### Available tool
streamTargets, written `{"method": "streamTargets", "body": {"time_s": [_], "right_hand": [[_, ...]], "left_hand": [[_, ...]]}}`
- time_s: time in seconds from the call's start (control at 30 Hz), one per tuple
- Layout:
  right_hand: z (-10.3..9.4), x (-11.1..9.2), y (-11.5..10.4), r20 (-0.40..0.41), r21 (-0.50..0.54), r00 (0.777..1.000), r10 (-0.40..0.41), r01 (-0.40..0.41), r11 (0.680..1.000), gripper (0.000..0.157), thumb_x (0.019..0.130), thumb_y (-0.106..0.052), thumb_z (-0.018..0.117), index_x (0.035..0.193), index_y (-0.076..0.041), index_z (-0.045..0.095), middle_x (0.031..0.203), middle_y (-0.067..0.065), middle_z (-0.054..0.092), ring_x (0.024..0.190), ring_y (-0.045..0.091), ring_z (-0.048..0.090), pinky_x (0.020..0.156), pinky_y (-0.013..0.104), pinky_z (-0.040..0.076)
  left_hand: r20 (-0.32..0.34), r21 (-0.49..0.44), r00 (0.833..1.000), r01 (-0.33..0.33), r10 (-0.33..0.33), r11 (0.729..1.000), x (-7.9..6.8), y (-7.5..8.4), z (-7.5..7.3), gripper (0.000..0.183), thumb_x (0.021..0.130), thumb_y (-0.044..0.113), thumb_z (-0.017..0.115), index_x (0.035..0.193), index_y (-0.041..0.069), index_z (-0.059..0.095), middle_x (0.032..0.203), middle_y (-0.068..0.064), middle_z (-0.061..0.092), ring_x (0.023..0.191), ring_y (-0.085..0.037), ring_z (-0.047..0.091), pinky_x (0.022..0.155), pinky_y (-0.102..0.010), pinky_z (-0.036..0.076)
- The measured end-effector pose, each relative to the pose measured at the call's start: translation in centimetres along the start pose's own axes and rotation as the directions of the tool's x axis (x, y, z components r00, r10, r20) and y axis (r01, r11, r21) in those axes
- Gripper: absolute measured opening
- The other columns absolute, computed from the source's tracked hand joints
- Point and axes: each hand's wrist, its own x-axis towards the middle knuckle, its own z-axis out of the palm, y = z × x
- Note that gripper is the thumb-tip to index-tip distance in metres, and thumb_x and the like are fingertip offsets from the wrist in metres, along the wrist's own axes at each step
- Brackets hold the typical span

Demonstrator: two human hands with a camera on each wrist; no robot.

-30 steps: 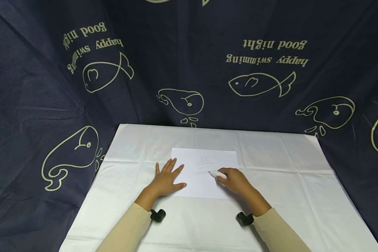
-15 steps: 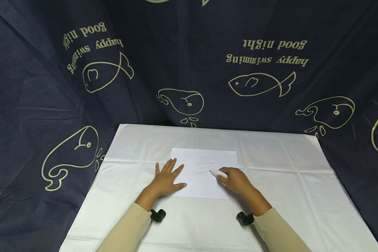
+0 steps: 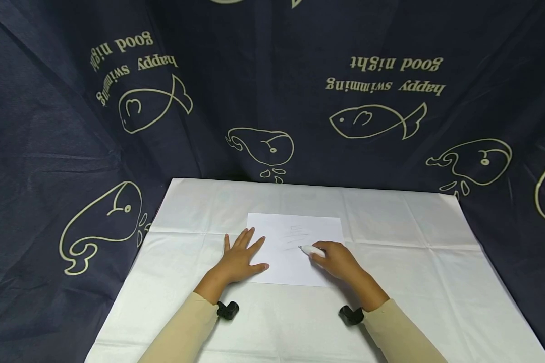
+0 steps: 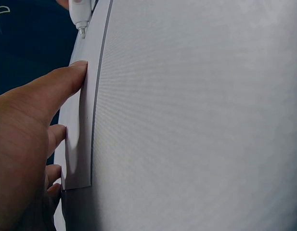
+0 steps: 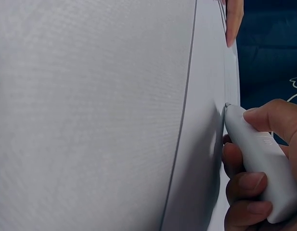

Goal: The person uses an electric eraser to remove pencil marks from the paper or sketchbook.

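My right hand (image 3: 338, 258) grips a thick white pen-shaped tool (image 5: 259, 159); the thumb lies along one side and the fingers curl round the other. Its short narrow tip points left at the end of a faint line on a white sheet of paper (image 3: 281, 272). Several faint grey lines and an E-like mark (image 3: 295, 230) show on the sheet. My left hand (image 3: 237, 261) rests with spread, straight fingers over the sheet's left edge. In the left wrist view, its thumb (image 4: 73, 74) touches the paper. The lower right part of the sheet is hidden by my right hand.
A creased white cloth (image 3: 390, 302) covers the table. Behind it and at the sides hangs a dark blue curtain (image 3: 263, 75) with printed fish, whales and upside-down words. Black wrist cameras sit at both beige sleeves (image 3: 179, 327).
The tool's tip has shifted slightly right, then back left along the lowest faint line, moving with my right hand. My left hand has stayed in place.
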Motion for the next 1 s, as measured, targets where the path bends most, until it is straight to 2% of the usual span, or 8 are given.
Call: {"method": "streamTargets", "body": {"time_s": [0.3,0.5,0.83,1.0], "right_hand": [[0.01,-0.07,-0.14,0.002,0.025,1.0,-0.017,0.017,1.0,0.027,0.092,-0.026,0.073,0.113,-0.009,0.076,0.098,0.006,0.076,0.071,0.013,0.053,0.066,0.03,0.043],[0.0,-0.04,-0.05,-0.01,0.001,1.0,-0.009,0.009,1.0,0.028,0.092,-0.027,0.072,0.115,-0.01,0.075,0.104,0.008,0.077,0.074,0.014,0.056,0.067,0.032,0.045],[-0.02,-0.27,-0.33,0.018,0.008,1.0,-0.025,0.025,1.0,0.027,0.094,-0.027,0.071,0.113,-0.009,0.075,0.1,0.005,0.076,0.075,0.013,0.055,0.069,0.032,0.045],[-0.06,-0.16,-0.33,0.006,-0.001,1.0,-0.017,0.017,1.0,0.027,0.093,-0.026,0.071,0.114,-0.008,0.075,0.099,0.006,0.076,0.072,0.013,0.054,0.066,0.031,0.043]], "left_hand": [[-0.002,0.009,1.0,-0.001,0.001,1.0,-0.01,0.06,-0.15,0.08,0.093,0.063,0.059,0.16,0.025,0.033,0.171,-0.012,0.012,0.159,-0.034,0.008,0.117,-0.076,-0.004],[-0.002,0.004,1.0,-0.001,0.001,1.0,0.01,0.01,-0.11,0.08,0.093,0.062,0.059,0.159,0.025,0.034,0.171,-0.012,0.013,0.159,-0.034,0.008,0.117,-0.077,-0.003],[-0.015,-0.016,1.0,-0.011,0.01,1.0,0.02,0.01,-0.04,0.08,0.093,0.06,0.061,0.158,0.022,0.036,0.171,-0.014,0.014,0.159,-0.036,0.01,0.116,-0.077,-0.004],[-0.007,-0.005,1.0,-0.005,0.005,1.0,0.08,-0.06,0.0,0.08,0.093,0.062,0.06,0.159,0.025,0.034,0.171,-0.013,0.013,0.159,-0.034,0.008,0.117,-0.077,-0.004]]}}
